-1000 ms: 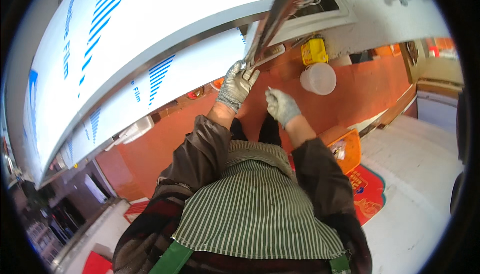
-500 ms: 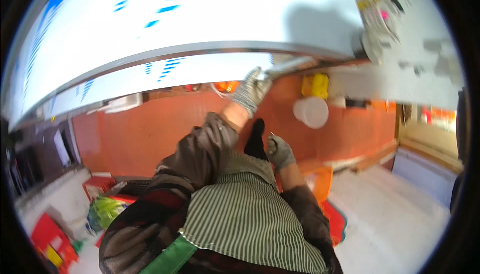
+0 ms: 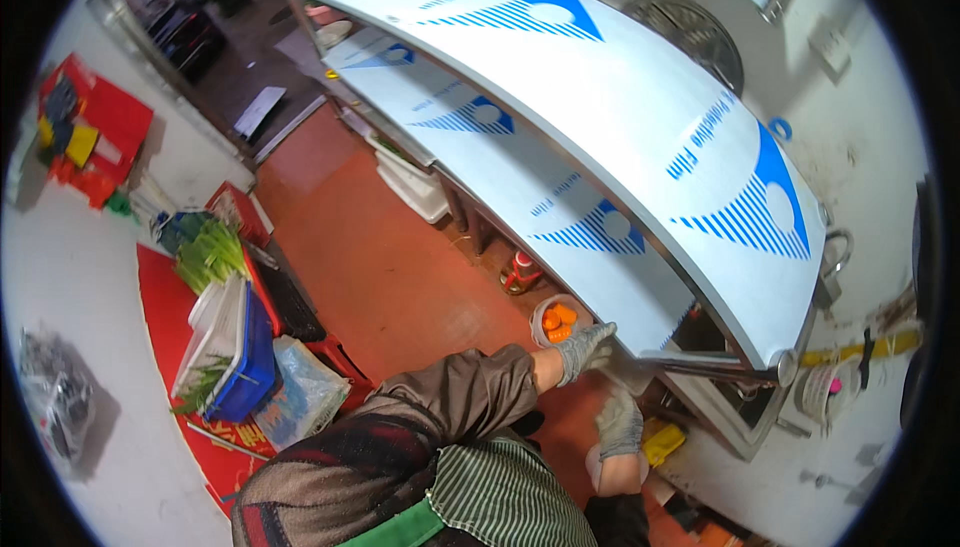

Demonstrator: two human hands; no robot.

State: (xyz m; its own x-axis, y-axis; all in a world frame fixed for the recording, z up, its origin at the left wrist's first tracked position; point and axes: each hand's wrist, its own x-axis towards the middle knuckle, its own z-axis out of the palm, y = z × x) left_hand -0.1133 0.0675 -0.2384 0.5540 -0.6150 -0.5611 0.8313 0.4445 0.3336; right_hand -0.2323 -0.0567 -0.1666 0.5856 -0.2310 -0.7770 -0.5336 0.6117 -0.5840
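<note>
A long steel table (image 3: 620, 77) wrapped in white film with blue print runs across the upper right, and a lower shelf (image 3: 560, 197) in the same film sits under it. My left hand (image 3: 583, 349), in a grey glove, grips the near corner of that shelf. Just behind it on the orange floor stands a small bowl of orange pieces (image 3: 555, 322). My right hand (image 3: 620, 425), also gloved, hangs lower beside the table's near leg (image 3: 715, 372), fingers loose and holding nothing. My striped apron and brown sleeves fill the bottom of the view.
A red bottle (image 3: 520, 272) stands under the shelf and white boxes (image 3: 415, 182) sit farther along. A yellow object (image 3: 662, 442) lies by my right hand. To the left are a blue crate (image 3: 245, 362), green onions (image 3: 210, 252), a plastic bag (image 3: 300, 392) and a red mat (image 3: 165, 297).
The view has swung left along the table. My left hand has come down from the table's upper edge to the lower shelf's corner. My right hand has dropped lower.
</note>
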